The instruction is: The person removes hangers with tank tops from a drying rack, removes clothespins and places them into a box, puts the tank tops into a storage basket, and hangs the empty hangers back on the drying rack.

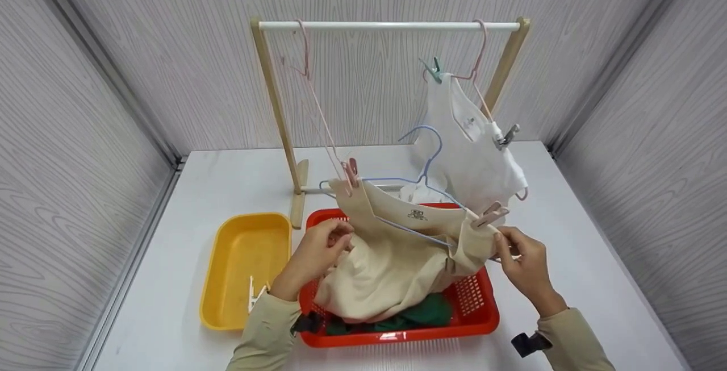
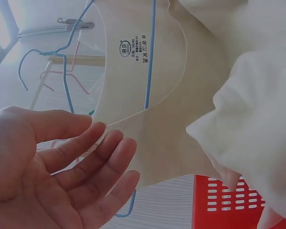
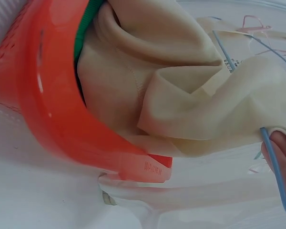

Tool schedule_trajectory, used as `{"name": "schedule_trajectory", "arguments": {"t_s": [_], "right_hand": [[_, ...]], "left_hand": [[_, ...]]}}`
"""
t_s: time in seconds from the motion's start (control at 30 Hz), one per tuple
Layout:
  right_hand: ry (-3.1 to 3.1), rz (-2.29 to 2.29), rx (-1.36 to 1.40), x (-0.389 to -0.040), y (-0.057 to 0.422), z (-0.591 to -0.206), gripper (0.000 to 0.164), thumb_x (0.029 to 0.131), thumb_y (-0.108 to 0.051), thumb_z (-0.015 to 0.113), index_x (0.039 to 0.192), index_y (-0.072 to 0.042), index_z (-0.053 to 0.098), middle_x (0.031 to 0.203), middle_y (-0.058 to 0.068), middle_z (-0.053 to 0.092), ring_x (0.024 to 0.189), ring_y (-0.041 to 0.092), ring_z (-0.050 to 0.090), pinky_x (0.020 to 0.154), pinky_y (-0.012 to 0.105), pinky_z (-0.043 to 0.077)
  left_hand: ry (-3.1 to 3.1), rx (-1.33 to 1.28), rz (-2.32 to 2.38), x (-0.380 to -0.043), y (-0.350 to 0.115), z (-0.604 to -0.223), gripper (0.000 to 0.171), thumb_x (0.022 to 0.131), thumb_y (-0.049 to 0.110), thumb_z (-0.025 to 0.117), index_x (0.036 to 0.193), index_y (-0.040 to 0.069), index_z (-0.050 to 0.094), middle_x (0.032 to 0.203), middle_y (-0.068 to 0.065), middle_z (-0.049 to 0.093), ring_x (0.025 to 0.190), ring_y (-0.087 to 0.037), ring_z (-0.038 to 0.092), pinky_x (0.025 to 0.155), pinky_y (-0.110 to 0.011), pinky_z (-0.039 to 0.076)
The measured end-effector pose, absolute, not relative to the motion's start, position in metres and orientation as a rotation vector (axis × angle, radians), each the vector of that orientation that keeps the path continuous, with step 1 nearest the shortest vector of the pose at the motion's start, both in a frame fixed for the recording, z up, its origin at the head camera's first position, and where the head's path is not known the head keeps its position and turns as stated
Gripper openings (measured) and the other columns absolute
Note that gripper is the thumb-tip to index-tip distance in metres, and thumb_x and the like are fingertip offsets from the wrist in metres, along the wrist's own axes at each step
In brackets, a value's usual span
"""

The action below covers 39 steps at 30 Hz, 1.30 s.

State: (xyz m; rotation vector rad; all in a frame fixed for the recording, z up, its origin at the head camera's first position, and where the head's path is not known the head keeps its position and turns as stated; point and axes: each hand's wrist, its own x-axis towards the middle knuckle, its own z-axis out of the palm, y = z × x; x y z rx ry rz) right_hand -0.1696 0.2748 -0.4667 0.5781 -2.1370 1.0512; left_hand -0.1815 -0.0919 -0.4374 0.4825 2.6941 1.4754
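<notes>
A beige sleeveless top (image 1: 392, 269) hangs on a blue hanger (image 1: 430, 155), its lower part bunched over the red basket (image 1: 397, 338). A dark pink clothespin (image 1: 352, 172) clips its left shoulder and a pale pink clothespin (image 1: 489, 215) its right. With thumb and fingers, my right hand (image 1: 525, 263) pinches the fabric at the right shoulder, beside the hanger's end. My left hand (image 1: 318, 253) is at the left side of the top. In the left wrist view its fingers (image 2: 115, 157) are loosely bent beside the strap, gripping nothing.
Behind stands a wooden rack with a white rail (image 1: 392, 26). A pink hanger (image 1: 318, 104) hangs at its left, another with a clipped white top (image 1: 471, 149) at its right. Green cloth (image 1: 423, 311) lies in the basket. A yellow tray (image 1: 250, 257) with white clothespins (image 1: 253, 294) sits left.
</notes>
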Motion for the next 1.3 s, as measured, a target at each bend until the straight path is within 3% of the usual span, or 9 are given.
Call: {"name": "schedule_trajectory", "arguments": {"t_s": [0.37,0.63,0.9,1.1,1.3], "right_hand": [[-2.120,1.032,0.637,-0.172,0.273,-0.468,0.024,0.071,0.026,0.062,0.084,0.007,0.066,0.064,0.014,0.065,0.060,-0.009,0.059,0.056,0.004,0.049],[-2.116,1.058,0.693,-0.167,0.272,-0.464,0.019,0.073,0.023,0.062,0.085,0.008,0.066,0.067,0.017,0.065,0.060,-0.006,0.059,0.057,0.004,0.049],[-2.133,1.096,0.696,-0.164,0.275,-0.463,0.021,0.074,0.025,0.059,0.085,0.008,0.065,0.067,0.017,0.064,0.064,-0.014,0.057,0.057,0.004,0.049],[-2.143,1.111,0.709,-0.164,0.276,-0.463,0.023,0.072,0.027,0.058,0.085,0.008,0.064,0.066,0.017,0.064,0.065,-0.016,0.056,0.057,0.004,0.049],[-2.103,1.150,0.742,-0.164,0.274,-0.462,0.021,0.072,0.027,0.059,0.083,0.010,0.065,0.062,0.015,0.061,0.059,-0.009,0.057,0.055,0.005,0.048]], "left_hand": [[2.681,0.596,1.726,-0.183,-0.090,-0.437,0.020,0.093,0.003,0.058,0.112,-0.002,0.063,0.110,-0.017,0.068,0.102,-0.028,0.065,0.093,-0.040,0.055],[2.691,0.621,1.896,-0.184,-0.089,-0.435,0.027,0.092,0.000,0.058,0.119,-0.003,0.058,0.116,-0.023,0.064,0.105,-0.035,0.064,0.095,-0.040,0.054],[2.820,0.605,1.894,-0.181,-0.090,-0.434,0.030,0.092,0.000,0.058,0.123,-0.001,0.056,0.123,-0.018,0.063,0.114,-0.032,0.060,0.099,-0.044,0.051],[3.024,0.476,1.856,-0.172,-0.089,-0.437,0.030,0.089,-0.006,0.058,0.118,-0.002,0.058,0.125,-0.017,0.061,0.115,-0.029,0.059,0.099,-0.043,0.051],[3.110,0.365,1.846,-0.169,-0.096,-0.442,0.031,0.088,-0.008,0.056,0.119,-0.005,0.058,0.133,-0.022,0.055,0.129,-0.039,0.050,0.106,-0.049,0.044]]}}
